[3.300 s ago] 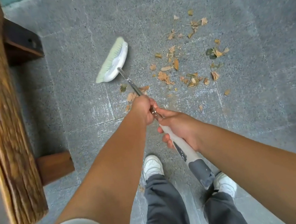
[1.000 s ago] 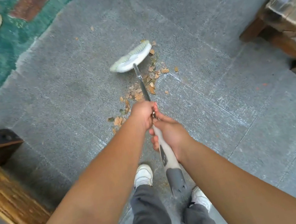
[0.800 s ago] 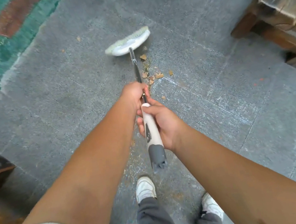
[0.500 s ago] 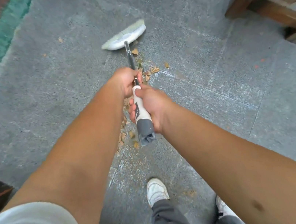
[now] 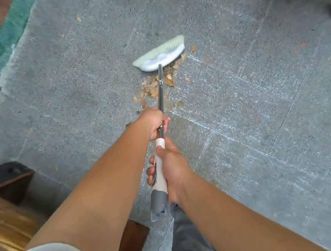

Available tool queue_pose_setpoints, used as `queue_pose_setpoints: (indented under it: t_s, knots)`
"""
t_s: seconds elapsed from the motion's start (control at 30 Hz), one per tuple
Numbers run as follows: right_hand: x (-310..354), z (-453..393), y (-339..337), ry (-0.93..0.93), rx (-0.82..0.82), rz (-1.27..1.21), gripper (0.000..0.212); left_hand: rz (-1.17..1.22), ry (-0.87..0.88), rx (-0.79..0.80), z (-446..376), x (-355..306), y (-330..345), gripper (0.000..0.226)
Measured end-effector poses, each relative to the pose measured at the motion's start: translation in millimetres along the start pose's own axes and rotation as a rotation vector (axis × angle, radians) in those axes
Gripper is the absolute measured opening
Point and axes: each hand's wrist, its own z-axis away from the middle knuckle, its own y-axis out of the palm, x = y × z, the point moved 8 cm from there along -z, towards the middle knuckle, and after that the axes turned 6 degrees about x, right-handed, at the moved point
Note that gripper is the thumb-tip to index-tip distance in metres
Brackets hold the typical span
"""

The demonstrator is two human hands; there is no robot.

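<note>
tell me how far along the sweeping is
Done: most leaves lie in one pile on the floor. In hand: left hand and right hand grip the broom, its head just beyond the pile. Left: a stray leaf farther out, and the pile is not yet picked up.

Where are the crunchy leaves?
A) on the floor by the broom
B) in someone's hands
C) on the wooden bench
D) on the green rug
A: the leaves lie on the grey floor, right against the broom.
</note>
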Motion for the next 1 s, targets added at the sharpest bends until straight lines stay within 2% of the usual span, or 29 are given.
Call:
queue_pose_setpoints:
  t_s: [0.23,0.4,0.5,0.77,0.9,1.0]
  knots:
    - [-49.9,62.9,-32.0,0.044,0.007,0.015,0.033,0.020,-0.055,-0.069,42.2,76.0,12.1,0.021]
    - [-44.4,99.5,-57.4,-0.004,0.022,0.133,0.035,0.200,0.039,-0.079,71.2,93.2,35.3,0.024]
    - [-23.1,114.3,-63.0,-0.056,0.051,0.190,0.034,0.316,0.103,-0.042,81.1,76.0,52.3,0.018]
    - [100.5,78.8,-74.9,-0.206,0.000,0.101,0.033,0.155,0.224,0.072,32.3,-52.7,126.1,0.016]
    - [143.4,39.5,-77.9,-0.223,-0.052,-0.010,0.032,0.079,0.182,0.152,-4.8,-87.3,150.2,0.013]
    - [134.8,22.4,-71.3,-0.188,-0.060,-0.113,0.031,-0.037,0.109,0.166,-17.4,-81.7,147.1,0.015]
